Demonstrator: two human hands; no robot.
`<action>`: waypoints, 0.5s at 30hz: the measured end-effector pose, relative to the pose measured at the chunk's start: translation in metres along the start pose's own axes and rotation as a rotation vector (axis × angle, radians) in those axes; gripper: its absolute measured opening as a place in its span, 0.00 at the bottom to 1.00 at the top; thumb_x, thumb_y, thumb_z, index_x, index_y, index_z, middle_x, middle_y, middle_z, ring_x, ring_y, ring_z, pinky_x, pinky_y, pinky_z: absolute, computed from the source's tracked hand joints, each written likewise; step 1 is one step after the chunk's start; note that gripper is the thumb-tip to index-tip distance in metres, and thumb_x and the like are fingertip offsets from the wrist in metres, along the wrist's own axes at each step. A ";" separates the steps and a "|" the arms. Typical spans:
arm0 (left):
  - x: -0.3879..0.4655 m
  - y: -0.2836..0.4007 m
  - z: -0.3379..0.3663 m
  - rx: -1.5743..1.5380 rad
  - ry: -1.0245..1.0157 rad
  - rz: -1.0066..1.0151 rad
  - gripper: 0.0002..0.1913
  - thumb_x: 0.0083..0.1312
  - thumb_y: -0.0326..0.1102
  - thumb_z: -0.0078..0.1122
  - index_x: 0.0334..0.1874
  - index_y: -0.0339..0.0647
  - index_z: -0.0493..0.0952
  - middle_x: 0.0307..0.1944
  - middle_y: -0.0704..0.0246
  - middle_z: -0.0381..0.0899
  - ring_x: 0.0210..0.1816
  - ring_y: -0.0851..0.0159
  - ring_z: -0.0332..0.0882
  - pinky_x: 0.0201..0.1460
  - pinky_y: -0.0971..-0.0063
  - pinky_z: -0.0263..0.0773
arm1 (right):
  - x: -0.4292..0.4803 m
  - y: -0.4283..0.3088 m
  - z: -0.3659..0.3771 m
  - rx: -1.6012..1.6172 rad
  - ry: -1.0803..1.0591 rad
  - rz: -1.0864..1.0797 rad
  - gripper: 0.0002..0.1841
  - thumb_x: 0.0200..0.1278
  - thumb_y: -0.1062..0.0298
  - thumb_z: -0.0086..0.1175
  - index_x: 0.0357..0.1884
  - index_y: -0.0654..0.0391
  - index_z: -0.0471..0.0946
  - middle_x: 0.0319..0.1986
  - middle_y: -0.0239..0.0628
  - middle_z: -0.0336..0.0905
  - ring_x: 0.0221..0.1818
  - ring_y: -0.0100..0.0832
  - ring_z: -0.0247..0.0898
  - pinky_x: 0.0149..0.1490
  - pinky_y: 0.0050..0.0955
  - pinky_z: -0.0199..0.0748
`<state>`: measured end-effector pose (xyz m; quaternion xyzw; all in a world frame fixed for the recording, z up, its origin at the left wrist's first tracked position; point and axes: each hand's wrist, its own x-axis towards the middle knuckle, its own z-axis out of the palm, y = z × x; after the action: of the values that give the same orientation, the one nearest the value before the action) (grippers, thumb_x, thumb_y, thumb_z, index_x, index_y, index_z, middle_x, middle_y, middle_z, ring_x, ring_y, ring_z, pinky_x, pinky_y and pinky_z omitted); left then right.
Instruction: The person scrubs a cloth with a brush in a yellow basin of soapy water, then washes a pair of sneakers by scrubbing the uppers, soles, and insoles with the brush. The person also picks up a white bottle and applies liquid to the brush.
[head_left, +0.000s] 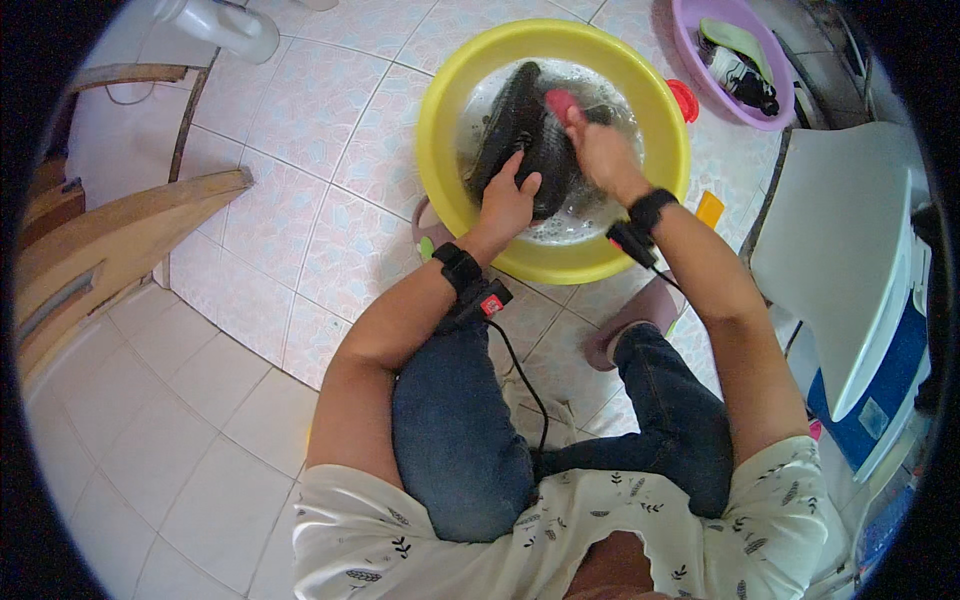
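Dark, wet mesh shoes (501, 124) lie in cloudy, sudsy water inside a yellow plastic basin (437, 142) on the floor. My left hand (506, 199) grips the near part of the dark footwear, index finger and thumb spread across it. Held in my right hand (604, 154) is a pink scrubbing brush (559, 103), its head against the shoe on the right; the hand looks slightly blurred. Suds hide the lower parts of the footwear and the brush's bristles.
A purple basin (784, 97) at upper right holds a pale green insole (731, 37) and black-and-white items. A red round object (682, 101) and a yellow piece (709, 210) flank the yellow basin. Wooden furniture (135, 247) stands left, a white plastic chair (832, 225) right.
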<state>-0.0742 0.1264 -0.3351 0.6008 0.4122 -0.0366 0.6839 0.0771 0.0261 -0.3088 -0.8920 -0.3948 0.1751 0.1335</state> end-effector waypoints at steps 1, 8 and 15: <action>0.000 0.001 -0.002 0.044 0.026 0.062 0.28 0.67 0.37 0.54 0.68 0.38 0.61 0.53 0.52 0.75 0.43 0.53 0.80 0.37 0.64 0.80 | -0.015 -0.004 -0.002 0.021 -0.050 -0.031 0.19 0.72 0.52 0.37 0.60 0.40 0.68 0.23 0.54 0.77 0.27 0.56 0.75 0.34 0.53 0.72; -0.007 0.019 0.002 -0.208 -0.067 -0.151 0.25 0.72 0.36 0.48 0.70 0.46 0.57 0.55 0.61 0.72 0.46 0.58 0.78 0.36 0.57 0.83 | -0.036 0.013 -0.013 -0.095 -0.206 0.025 0.20 0.72 0.53 0.37 0.64 0.36 0.65 0.25 0.53 0.78 0.27 0.54 0.76 0.34 0.53 0.73; -0.009 0.034 -0.011 -0.360 -0.052 -0.199 0.24 0.73 0.41 0.43 0.70 0.48 0.57 0.60 0.63 0.68 0.49 0.54 0.76 0.36 0.52 0.82 | -0.030 0.009 -0.010 -0.027 -0.236 0.030 0.23 0.71 0.54 0.42 0.67 0.37 0.63 0.28 0.58 0.77 0.31 0.57 0.75 0.34 0.50 0.71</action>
<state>-0.0671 0.1408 -0.3024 0.4241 0.4515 -0.0453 0.7837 0.0683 -0.0030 -0.2967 -0.8727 -0.3965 0.2757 0.0713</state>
